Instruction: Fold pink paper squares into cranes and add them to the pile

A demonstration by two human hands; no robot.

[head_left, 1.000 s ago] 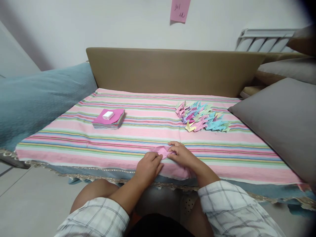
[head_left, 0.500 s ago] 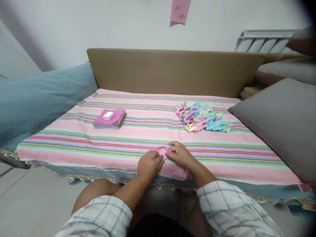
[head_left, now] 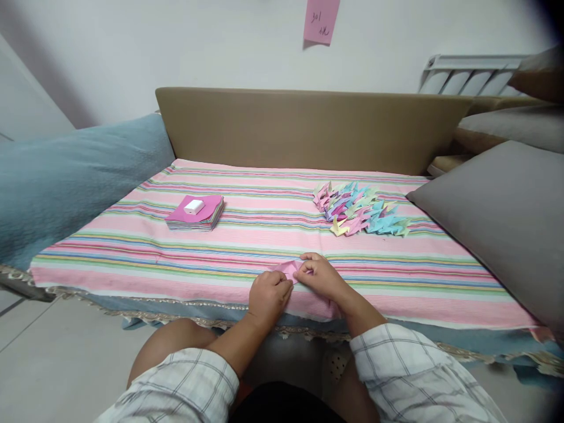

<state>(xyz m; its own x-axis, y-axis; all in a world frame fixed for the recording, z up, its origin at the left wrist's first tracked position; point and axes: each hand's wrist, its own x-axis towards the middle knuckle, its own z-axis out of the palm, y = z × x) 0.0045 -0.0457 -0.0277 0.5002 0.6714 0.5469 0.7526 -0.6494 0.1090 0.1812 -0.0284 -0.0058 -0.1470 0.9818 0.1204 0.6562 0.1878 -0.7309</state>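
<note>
Fingertips of the right hand (head_left: 321, 277) had shifted inward since a second earlier, closer to the left hand (head_left: 268, 296), which had edged slightly rightward. Both grasped the partly folded pink paper (head_left: 288, 268): the left held its left side under bent fingers, while the right pinched its right side between thumb and finger. That paper lay near the front edge of the striped cloth (head_left: 247, 247). Farther back on the left, a paper stack (head_left: 196, 222) bore a small white block (head_left: 194, 207); on the right, multicoloured folded paper birds (head_left: 352, 211) sat clustered near a gray cushion (head_left: 497, 217).
</note>
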